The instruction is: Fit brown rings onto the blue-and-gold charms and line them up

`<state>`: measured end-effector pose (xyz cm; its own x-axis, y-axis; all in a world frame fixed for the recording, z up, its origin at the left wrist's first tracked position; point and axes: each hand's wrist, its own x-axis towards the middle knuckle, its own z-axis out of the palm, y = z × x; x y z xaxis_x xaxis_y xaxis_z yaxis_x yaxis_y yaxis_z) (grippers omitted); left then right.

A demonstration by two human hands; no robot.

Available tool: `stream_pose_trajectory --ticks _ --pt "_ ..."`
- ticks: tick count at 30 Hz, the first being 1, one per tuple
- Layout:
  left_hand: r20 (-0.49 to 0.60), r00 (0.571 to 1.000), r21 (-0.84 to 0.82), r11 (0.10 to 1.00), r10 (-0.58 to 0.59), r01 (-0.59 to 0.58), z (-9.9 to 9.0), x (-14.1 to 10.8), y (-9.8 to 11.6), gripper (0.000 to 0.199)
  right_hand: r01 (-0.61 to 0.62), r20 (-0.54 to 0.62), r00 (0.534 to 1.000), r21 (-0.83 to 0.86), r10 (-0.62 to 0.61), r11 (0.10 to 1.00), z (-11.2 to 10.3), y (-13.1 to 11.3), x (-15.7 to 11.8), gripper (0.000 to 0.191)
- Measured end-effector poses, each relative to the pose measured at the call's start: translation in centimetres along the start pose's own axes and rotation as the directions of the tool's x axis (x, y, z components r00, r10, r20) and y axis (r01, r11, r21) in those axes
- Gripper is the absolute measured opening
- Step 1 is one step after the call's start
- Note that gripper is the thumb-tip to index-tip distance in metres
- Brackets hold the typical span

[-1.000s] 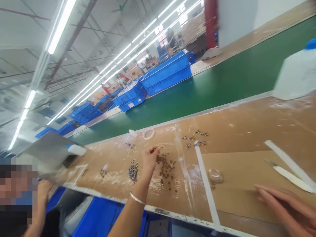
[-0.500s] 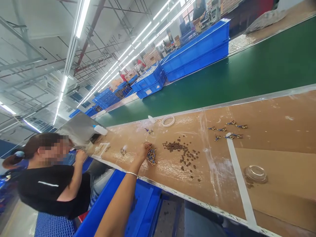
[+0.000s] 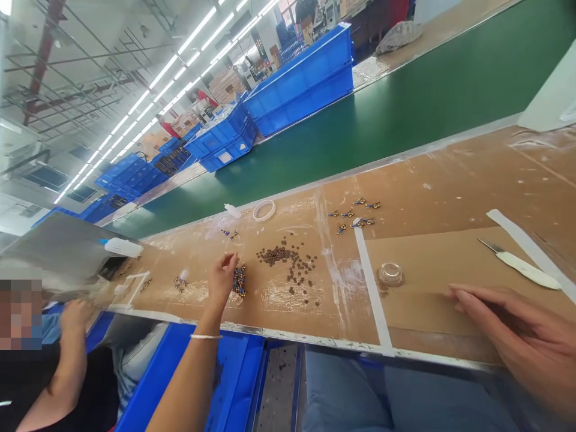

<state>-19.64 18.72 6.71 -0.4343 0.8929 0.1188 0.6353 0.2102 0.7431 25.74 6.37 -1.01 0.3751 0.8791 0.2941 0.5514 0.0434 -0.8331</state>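
Observation:
My left hand [image 3: 222, 277] is over the left side of a pile of small blue-and-gold pieces [image 3: 239, 279], thumb and fingers pinched together. Whatever lies in the pinch is too small to make out. To the right of the pile are many small brown discs [image 3: 279, 255], partly heaped and partly scattered. My right hand [image 3: 517, 330] is above the cardboard at the lower right. Its thumb and forefinger are close together, and nothing shows at their tips. Nearest to it are a clear round dish [image 3: 390, 274] and a white-handled knife [image 3: 524, 269].
Several blue-and-gold pieces [image 3: 355, 216] lie apart near a tape strip [image 3: 373, 294]. A tape roll [image 3: 264, 210] and small white bottle [image 3: 232, 210] are at the back. Beyond runs a green conveyor belt [image 3: 396, 108] with blue crates [image 3: 301, 90]. A co-worker's hand [image 3: 76, 315] is at left.
The view has swung to the right, bringing my right hand and the knife into sight. My left hand stays by the blue-and-gold pile, its fingers now lifted slightly over it.

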Motion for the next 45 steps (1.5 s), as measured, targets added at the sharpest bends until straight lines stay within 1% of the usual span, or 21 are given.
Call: stream_pose_trajectory --ticks 1,3,6,7,8,10,11,13,17,20,25,28,31,35,37,41,45 --pt "-0.006 1.0 -0.054 0.999 0.007 -0.007 0.4 -1.1 0.8 0.026 0.012 0.013 1.0 0.003 -0.012 1.0 -0.1 -0.4 0.1 0.018" --pt "0.024 1.0 -0.161 0.987 0.007 -0.003 1.5 -3.8 2.6 0.033 0.031 0.028 0.999 0.006 -0.031 1.0 -0.3 -1.1 0.2 0.02" --pt "0.131 0.991 -0.276 0.96 -0.008 0.044 3.4 -8.1 5.5 0.037 0.052 0.026 0.998 -0.01 -0.052 0.999 -0.5 -1.8 0.5 0.023" --pt "0.179 0.984 -0.321 0.944 -0.019 0.076 4.1 -9.5 6.4 0.036 0.066 0.032 0.997 -0.014 -0.065 0.998 -0.5 -1.9 0.6 0.023" --pt "0.231 0.972 -0.397 0.907 -0.048 0.139 4.7 -10.7 7.3 0.034 0.086 0.039 0.996 -0.01 -0.086 0.996 -0.5 -1.9 0.6 0.023" --pt "0.331 0.94 -0.467 0.852 -0.077 0.235 6.1 -12.7 8.8 0.03 0.131 0.043 0.99 0.015 -0.131 0.991 -0.5 -1.9 0.8 0.022" --pt "0.369 0.926 -0.478 0.837 -0.082 0.265 6.7 -13.4 9.5 0.028 0.146 0.048 0.988 0.034 -0.147 0.989 -0.5 -1.8 0.9 0.02" --pt "0.411 0.909 -0.463 0.845 -0.064 0.269 7.9 -14.4 10.7 0.026 0.17 0.052 0.983 0.076 -0.174 0.983 -0.5 -1.6 1.1 0.017" --pt "0.459 0.888 -0.424 0.878 -0.001 0.22 9.9 -15.0 12.2 0.023 0.219 0.026 0.974 0.132 -0.224 0.967 -0.3 -1.5 1.3 0.012" --pt "0.478 0.878 -0.411 0.889 0.023 0.2 10.8 -14.9 13.0 0.022 0.26 -0.004 0.965 0.153 -0.263 0.953 -0.2 -1.5 1.5 0.011" --pt "0.503 0.864 -0.396 0.896 0.029 0.2 11.8 -14.7 14.0 0.025 0.271 -0.022 0.962 0.184 -0.272 0.945 -0.3 -1.5 1.7 0.013" --pt "0.504 0.862 -0.37 0.915 0.05 0.162 12.2 -14.8 14.6 0.027 0.262 -0.019 0.965 0.182 -0.262 0.948 -0.4 -1.5 1.8 0.016" --pt "0.486 0.872 -0.338 0.934 0.066 0.117 12.5 -14.8 15.2 0.026 0.262 -0.009 0.964 0.188 -0.265 0.947 -0.4 -1.5 1.9 0.018" --pt "0.442 0.886 -0.29 0.957 0.142 -0.009 12.8 -14.7 15.8 0.021 0.271 -0.025 0.962 0.21 -0.272 0.939 -0.4 -1.5 2.0 0.017" --pt "0.43 0.883 -0.241 0.967 0.187 -0.087 12.9 -14.5 16.1 0.018 0.273 -0.024 0.961 0.218 -0.274 0.937 -0.4 -1.4 2.0 0.017" --pt "0.442 0.865 -0.108 0.972 0.235 -0.209 13.0 -14.2 16.7 0.017 0.275 -0.032 0.961 0.24 -0.276 0.931 -0.4 -1.2 2.0 0.015" --pt "0.461 0.84 0.003 0.946 0.287 -0.325 13.2 -14.0 16.9 0.016 0.269 -0.038 0.962 0.263 -0.269 0.926 -0.5 -1.2 2.0 0.014"
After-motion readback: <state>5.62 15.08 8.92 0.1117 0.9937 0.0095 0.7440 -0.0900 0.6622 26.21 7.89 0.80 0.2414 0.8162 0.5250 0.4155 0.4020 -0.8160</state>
